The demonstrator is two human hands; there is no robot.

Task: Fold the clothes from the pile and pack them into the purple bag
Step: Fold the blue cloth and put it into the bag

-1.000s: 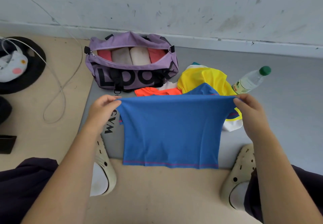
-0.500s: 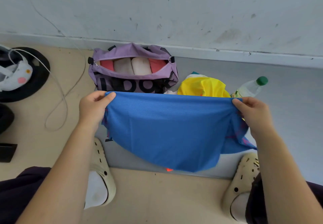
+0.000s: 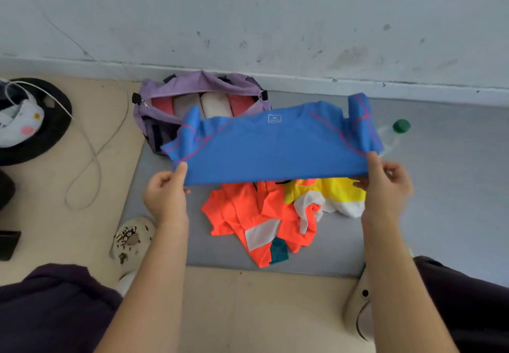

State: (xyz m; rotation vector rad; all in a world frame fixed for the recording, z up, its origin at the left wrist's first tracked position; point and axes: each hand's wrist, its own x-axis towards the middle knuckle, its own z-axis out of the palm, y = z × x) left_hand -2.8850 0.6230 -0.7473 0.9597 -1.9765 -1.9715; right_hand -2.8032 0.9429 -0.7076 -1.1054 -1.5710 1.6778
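A blue shirt [image 3: 275, 149] with pink seams is stretched out in the air, its collar and sleeves flung away from me. My left hand [image 3: 165, 195] pinches its near left edge and my right hand [image 3: 385, 184] pinches its near right edge. Under it on the grey mat lies the pile: an orange garment [image 3: 256, 215] and a yellow and white one [image 3: 336, 195]. The purple bag [image 3: 198, 88] stands open by the wall, partly hidden by the shirt, with several rolled clothes [image 3: 212, 104] inside.
A clear bottle with a green cap [image 3: 400, 126] lies right of the shirt. A white cable [image 3: 91, 157] loops over the beige floor at left, beside a black round item with a plush toy [image 3: 24, 121]. My cream shoes [image 3: 132, 237] flank the grey mat [image 3: 440, 187].
The shirt hung down from both hands a second ago; it has been flipped up and forward, so the collar now points to the wall. The orange and yellow clothes are uncovered.
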